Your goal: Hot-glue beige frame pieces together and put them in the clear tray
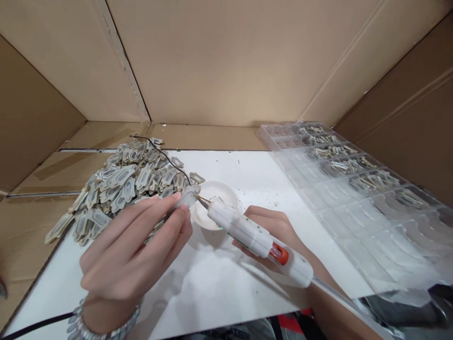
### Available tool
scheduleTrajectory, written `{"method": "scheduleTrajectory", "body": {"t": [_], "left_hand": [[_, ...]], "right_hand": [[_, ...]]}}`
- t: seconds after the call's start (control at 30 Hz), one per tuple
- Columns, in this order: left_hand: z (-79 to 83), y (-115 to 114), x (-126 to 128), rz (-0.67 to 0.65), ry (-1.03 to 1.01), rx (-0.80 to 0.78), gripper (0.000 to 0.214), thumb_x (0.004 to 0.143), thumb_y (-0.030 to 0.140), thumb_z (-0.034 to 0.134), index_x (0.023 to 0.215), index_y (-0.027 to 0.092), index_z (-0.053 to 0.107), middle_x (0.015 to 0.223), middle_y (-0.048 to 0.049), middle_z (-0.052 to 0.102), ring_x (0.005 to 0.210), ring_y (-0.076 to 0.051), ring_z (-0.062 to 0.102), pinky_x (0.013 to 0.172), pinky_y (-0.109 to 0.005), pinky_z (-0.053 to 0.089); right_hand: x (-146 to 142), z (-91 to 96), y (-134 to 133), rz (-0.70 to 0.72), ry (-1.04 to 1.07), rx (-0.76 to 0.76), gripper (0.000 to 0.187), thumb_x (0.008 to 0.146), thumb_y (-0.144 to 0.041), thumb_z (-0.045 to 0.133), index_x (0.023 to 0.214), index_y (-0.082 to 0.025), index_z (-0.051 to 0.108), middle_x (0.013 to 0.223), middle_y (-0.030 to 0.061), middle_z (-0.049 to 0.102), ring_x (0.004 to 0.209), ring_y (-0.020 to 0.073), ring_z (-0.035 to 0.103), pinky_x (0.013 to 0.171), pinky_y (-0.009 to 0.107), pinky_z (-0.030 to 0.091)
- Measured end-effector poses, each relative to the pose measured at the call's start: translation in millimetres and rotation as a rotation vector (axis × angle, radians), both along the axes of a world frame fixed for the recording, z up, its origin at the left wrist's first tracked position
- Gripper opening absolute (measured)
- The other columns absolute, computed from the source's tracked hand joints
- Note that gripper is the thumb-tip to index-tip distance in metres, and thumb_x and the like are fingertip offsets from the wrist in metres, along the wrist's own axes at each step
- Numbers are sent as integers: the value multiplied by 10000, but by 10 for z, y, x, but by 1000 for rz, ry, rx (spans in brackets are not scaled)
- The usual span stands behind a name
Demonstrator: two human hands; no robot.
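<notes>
My left hand (pixel 138 245) pinches a small flat grey piece (pixel 187 196) between thumb and fingertips, over the rim of a round white dish (pixel 230 193). My right hand (pixel 272 226) is wrapped round a white pen-shaped tool (pixel 244 231), mostly behind it. The tool has a tapered metal tip, a red-orange part in its side and a pale cord or tube at its rear. Its tip meets the grey piece or lies just beside it; I cannot tell which. Small metal bits lie in the dish. Some right fingers are hidden by the tool.
A heap of frame-shaped flat pieces (pixel 120 182) lies at the left, with a thin black cord (pixel 170 160) across it. On the right stands a clear compartment tray (pixel 329 198) with metal pieces in several compartments. Cardboard walls (pixel 226 61) surround the white work surface (pixel 205 288).
</notes>
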State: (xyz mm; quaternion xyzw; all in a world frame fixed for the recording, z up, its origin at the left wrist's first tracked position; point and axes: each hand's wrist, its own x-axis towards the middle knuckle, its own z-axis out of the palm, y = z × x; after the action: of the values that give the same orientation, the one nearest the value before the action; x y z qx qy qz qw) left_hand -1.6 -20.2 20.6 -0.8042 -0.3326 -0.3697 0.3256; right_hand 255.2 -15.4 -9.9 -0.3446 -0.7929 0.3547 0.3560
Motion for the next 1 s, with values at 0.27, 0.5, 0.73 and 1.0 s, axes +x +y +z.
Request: {"method": "scheduleTrajectory", "body": {"t": [0.27, 0.5, 0.73, 1.0], "left_hand": [[-8, -5, -5, 3, -15, 14, 272, 662, 49, 865, 872, 135, 714, 853, -103, 786, 741, -211, 720, 819, -322, 625], [3, 11, 14, -5, -22, 23, 264, 671, 53, 864, 875, 131, 715, 858, -105, 786, 749, -221, 714, 780, -343, 623], [0, 2, 46, 17, -54, -1, 257, 693, 61, 851, 876, 169, 708, 874, -69, 783, 761, -204, 717, 801, -320, 621], [7, 8, 40, 63, -43, -5, 258, 720, 100, 828, 895, 243, 704, 872, -15, 784, 738, -191, 721, 766, -310, 642]], "right_hand": [[0, -16, 14, -10, 0, -7, 169, 831, -28, 637, 757, -177, 666, 770, -23, 551, 641, 93, 553, 565, 212, 398], [1, 4, 1, -13, -9, 3, 168, 814, -18, 645, 759, -172, 681, 763, -26, 547, 642, 93, 557, 565, 211, 405], [-5, 6, -4, -27, -12, -23, 173, 799, -13, 674, 746, -178, 684, 750, -38, 536, 621, 86, 548, 536, 203, 395], [-18, 42, -25, -43, -17, -39, 152, 825, -55, 664, 760, -190, 694, 765, -20, 562, 643, 111, 571, 560, 226, 417]]}}
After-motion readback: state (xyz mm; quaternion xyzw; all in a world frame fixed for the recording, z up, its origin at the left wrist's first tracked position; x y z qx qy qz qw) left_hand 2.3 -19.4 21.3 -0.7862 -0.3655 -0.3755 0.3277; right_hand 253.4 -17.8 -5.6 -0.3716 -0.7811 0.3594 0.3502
